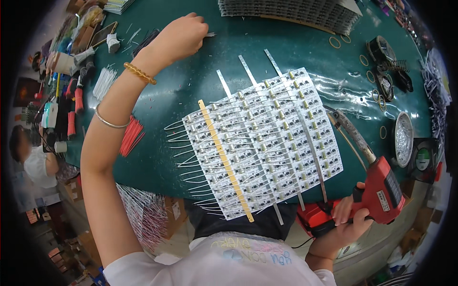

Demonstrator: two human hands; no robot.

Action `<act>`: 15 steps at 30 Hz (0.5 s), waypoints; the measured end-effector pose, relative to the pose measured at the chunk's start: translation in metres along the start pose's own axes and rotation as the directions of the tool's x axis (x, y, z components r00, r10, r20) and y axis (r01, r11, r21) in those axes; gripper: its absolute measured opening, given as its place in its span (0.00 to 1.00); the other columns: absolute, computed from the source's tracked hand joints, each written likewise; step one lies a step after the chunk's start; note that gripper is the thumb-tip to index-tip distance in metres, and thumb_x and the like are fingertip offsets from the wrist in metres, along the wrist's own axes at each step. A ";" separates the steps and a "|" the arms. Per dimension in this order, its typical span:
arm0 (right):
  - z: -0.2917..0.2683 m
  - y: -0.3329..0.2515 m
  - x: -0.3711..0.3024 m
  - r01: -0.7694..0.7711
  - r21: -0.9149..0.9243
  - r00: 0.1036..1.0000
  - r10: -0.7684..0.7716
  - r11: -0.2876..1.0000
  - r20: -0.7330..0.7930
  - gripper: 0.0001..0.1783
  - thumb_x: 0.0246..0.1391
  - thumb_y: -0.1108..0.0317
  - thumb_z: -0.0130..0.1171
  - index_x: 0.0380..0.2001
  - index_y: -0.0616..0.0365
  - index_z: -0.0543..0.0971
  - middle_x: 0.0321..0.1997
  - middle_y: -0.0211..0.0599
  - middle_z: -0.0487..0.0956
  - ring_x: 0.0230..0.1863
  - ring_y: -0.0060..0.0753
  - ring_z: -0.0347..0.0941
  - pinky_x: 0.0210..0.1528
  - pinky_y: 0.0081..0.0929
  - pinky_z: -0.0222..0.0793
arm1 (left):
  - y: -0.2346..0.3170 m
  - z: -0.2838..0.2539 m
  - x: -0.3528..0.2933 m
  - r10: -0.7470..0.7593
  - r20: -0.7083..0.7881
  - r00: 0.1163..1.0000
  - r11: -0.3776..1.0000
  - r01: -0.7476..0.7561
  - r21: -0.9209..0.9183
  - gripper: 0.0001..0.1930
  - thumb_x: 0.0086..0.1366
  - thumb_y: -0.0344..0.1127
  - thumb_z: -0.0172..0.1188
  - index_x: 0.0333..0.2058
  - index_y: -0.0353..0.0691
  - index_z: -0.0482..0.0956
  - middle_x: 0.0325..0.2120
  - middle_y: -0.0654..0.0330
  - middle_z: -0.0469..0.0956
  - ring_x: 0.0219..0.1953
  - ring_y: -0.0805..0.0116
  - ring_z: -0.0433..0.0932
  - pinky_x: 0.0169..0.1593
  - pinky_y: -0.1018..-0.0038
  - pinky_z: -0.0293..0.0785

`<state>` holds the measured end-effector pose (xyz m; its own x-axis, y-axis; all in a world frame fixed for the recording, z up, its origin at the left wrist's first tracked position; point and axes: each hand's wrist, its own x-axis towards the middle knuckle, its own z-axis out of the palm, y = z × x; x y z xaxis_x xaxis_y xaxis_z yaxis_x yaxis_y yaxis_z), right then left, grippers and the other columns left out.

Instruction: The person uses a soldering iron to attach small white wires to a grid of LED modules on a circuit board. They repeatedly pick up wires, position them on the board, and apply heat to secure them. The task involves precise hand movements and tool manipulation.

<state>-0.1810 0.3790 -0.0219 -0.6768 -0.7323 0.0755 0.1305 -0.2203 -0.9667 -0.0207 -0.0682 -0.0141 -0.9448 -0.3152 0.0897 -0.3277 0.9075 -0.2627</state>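
Observation:
My left hand [183,35] is reached out over the far left of the table, its fingers curled closed. Small pale pieces [210,35] poke out beside the fingertips; what the fingers hold is hidden. Low on the right, my right hand [350,217] wraps round the grip of a red pistol-grip power tool [381,190] with a long bent metal nose. That nose reaches up past the right edge of a white circuit board panel [267,143]. Many thin white wires [183,164] stick out from the panel's left side. A yellow strip [224,157] and several metal strips [310,138] lie across it.
A stack of panels [291,9] stands at the far edge. Red wires [132,137], white wires [105,82] and black wires [145,42] lie to the left. At right are a metal bowl [403,139], black spools [381,50] and rubber bands. Another person [38,162] sits far left.

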 end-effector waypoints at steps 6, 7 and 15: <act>-0.004 0.003 0.002 -0.003 -0.048 0.999 0.005 0.999 0.048 0.35 0.57 0.49 0.50 0.52 0.72 0.59 0.09 0.26 0.61 0.06 0.19 0.56 0.11 0.18 0.56 | -0.004 0.000 -0.006 -0.105 -0.069 0.992 0.994 0.102 -0.050 0.06 0.51 0.30 0.53 0.25 0.33 0.74 0.25 0.52 0.75 0.33 0.53 0.74 0.38 0.65 0.71; -0.005 0.003 0.002 0.006 -0.045 0.999 -0.004 0.999 0.054 0.35 0.57 0.49 0.50 0.52 0.72 0.58 0.09 0.26 0.61 0.07 0.19 0.56 0.11 0.18 0.56 | -0.002 -0.003 -0.007 -0.155 -0.045 0.987 0.986 0.151 -0.074 0.06 0.51 0.30 0.53 0.26 0.33 0.74 0.26 0.52 0.76 0.32 0.52 0.75 0.37 0.65 0.71; -0.011 0.005 -0.001 0.001 -0.024 0.999 0.000 1.000 0.044 0.35 0.58 0.48 0.49 0.53 0.71 0.59 0.09 0.26 0.62 0.07 0.18 0.56 0.12 0.17 0.56 | 0.010 -0.013 -0.022 -0.389 0.009 0.921 0.763 0.328 -0.558 0.09 0.59 0.33 0.55 0.32 0.32 0.75 0.25 0.60 0.77 0.27 0.72 0.74 0.32 0.75 0.70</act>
<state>-0.1880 0.3858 -0.0293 -0.6444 -0.7598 0.0866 0.1120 -0.2058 -0.9722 -0.0029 -0.0483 -0.0062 -0.7430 -0.6458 0.1757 -0.5601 0.7437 0.3650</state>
